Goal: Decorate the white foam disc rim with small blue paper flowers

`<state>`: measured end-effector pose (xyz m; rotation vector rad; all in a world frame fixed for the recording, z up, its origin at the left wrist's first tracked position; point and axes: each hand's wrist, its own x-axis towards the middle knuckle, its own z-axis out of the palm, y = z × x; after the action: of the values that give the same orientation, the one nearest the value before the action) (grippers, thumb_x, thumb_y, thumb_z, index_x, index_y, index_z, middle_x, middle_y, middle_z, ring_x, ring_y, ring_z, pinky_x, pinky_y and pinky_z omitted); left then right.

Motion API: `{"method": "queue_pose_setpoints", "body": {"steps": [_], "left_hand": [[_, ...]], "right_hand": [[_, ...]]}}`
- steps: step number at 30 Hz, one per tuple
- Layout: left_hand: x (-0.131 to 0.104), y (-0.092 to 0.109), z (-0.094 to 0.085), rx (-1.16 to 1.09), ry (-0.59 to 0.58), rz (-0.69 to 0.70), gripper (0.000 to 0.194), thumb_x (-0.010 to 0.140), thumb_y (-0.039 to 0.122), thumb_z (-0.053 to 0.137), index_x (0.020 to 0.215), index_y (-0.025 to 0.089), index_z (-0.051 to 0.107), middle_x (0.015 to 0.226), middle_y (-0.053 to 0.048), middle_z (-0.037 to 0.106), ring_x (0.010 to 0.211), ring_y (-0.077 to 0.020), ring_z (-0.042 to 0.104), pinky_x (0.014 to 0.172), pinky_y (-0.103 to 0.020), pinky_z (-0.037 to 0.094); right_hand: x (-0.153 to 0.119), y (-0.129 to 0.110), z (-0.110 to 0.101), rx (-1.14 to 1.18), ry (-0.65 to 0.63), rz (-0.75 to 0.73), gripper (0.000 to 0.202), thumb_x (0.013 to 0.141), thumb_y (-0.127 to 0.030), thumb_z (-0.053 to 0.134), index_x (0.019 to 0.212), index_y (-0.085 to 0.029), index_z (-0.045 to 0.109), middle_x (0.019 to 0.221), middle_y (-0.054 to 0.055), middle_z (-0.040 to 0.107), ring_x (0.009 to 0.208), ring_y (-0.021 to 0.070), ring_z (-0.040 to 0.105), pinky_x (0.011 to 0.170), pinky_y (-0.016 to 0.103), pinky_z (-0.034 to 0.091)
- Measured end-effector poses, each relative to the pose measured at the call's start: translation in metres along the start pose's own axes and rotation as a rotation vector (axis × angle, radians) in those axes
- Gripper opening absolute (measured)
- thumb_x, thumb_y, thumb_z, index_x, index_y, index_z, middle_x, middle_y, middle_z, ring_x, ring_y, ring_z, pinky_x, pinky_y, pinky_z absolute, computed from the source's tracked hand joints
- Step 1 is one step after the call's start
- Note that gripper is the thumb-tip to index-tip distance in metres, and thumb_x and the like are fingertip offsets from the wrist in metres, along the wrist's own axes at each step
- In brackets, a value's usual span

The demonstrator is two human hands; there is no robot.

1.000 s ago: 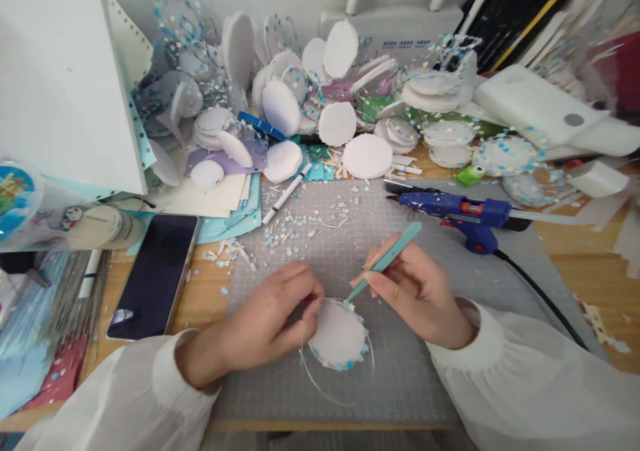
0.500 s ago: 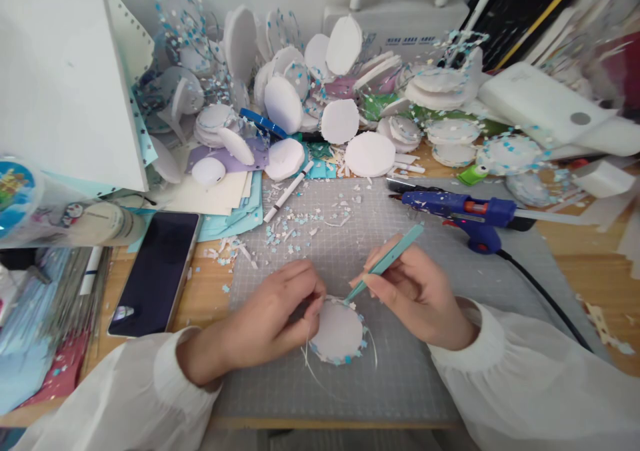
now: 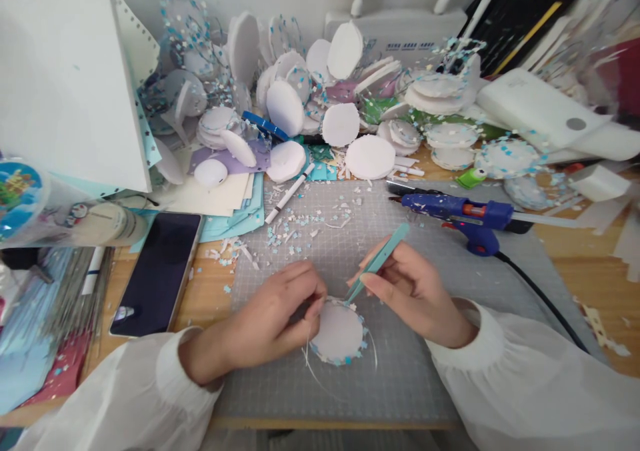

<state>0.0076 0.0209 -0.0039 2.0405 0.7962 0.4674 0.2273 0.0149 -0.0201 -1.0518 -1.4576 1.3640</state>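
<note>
Head view: pinching white disc [image 3: 339, 331] at upper-left rim with left hand [image 3: 277, 308], gripping teal tweezers [image 3: 383, 258] in right hand [image 3: 413, 294].
Over grey mat [image 3: 410, 394]; edged mostly in stars [image 3: 348, 360], seemingly well along; remainder unclear beneath left hand.

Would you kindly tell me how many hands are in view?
2: the left hand, at the white disc, and the right hand, holding the teal tweezers; no others show.

The wood-grain counter [image 3: 565, 254] carries a grey gridded cutting mat [image 3: 280, 398], just short of its front edge. A smartphone [image 3: 157, 274] lies toward the left edge, light-blue papers [image 3: 250, 212] farther back, scraps [image 3: 595, 321] near the right edge.
</note>
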Motion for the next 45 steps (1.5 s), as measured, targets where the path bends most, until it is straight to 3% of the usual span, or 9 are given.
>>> {"method": "queue_pose_setpoints", "body": {"steps": [12,21,28,31,38,45], "left_hand": [[-0.002,0.0,0.0,-0.014,-0.009,0.018,0.012,0.089,0.009,0.04,0.081,0.018,0.04,0.079,-0.001,0.044,0.074,-0.0134,0.042,0.068,-0.026,0.036],[-0.003,-0.002,0.0,-0.043,-0.019,-0.002,0.012,0.089,0.009,0.04,0.082,0.018,0.041,0.081,-0.001,0.045,0.075,-0.0131,0.043,0.068,-0.025,0.037],[-0.004,-0.002,-0.002,-0.048,-0.016,-0.016,0.012,0.09,0.009,0.04,0.083,0.018,0.042,0.081,-0.001,0.046,0.075,-0.0132,0.043,0.069,-0.026,0.037],[-0.004,-0.001,-0.003,-0.056,-0.022,-0.023,0.012,0.09,0.009,0.04,0.083,0.018,0.042,0.082,-0.001,0.046,0.075,-0.0131,0.043,0.069,-0.025,0.038],[-0.004,0.0,-0.005,-0.071,-0.02,-0.034,0.012,0.089,0.008,0.039,0.083,0.018,0.041,0.081,-0.001,0.047,0.075,-0.0135,0.044,0.068,-0.025,0.038],[-0.003,0.001,-0.009,-0.083,0.006,-0.045,0.013,0.088,0.008,0.039,0.082,0.019,0.04,0.079,-0.002,0.049,0.073,-0.0137,0.046,0.066,-0.024,0.038]], "right_hand": [[0.001,0.002,0.002,-0.025,-0.005,0.017,0.006,0.087,-0.023,0.061,0.09,-0.022,0.056,0.077,0.001,0.065,0.064,0.0099,0.061,0.056,0.02,0.05],[0.004,-0.001,-0.001,0.055,0.024,0.055,0.018,0.085,-0.037,0.064,0.087,-0.021,0.055,0.072,0.002,0.069,0.059,0.0126,0.065,0.054,0.023,0.054],[0.003,0.0,0.001,0.034,0.04,0.015,0.012,0.085,-0.031,0.065,0.087,-0.022,0.058,0.074,0.001,0.068,0.065,0.0128,0.065,0.057,0.023,0.054],[0.002,-0.001,0.002,0.06,0.113,-0.015,0.008,0.085,-0.026,0.064,0.09,-0.022,0.06,0.077,0.001,0.069,0.067,0.0121,0.066,0.059,0.022,0.055],[-0.002,-0.005,-0.001,0.081,0.425,-0.197,0.011,0.085,-0.016,0.063,0.094,-0.022,0.062,0.09,0.002,0.062,0.08,0.0117,0.061,0.065,0.022,0.053],[0.0,-0.016,-0.006,-0.18,0.475,-0.259,0.02,0.083,-0.008,0.061,0.097,-0.022,0.06,0.093,0.003,0.062,0.087,0.0143,0.062,0.075,0.025,0.056]]}}
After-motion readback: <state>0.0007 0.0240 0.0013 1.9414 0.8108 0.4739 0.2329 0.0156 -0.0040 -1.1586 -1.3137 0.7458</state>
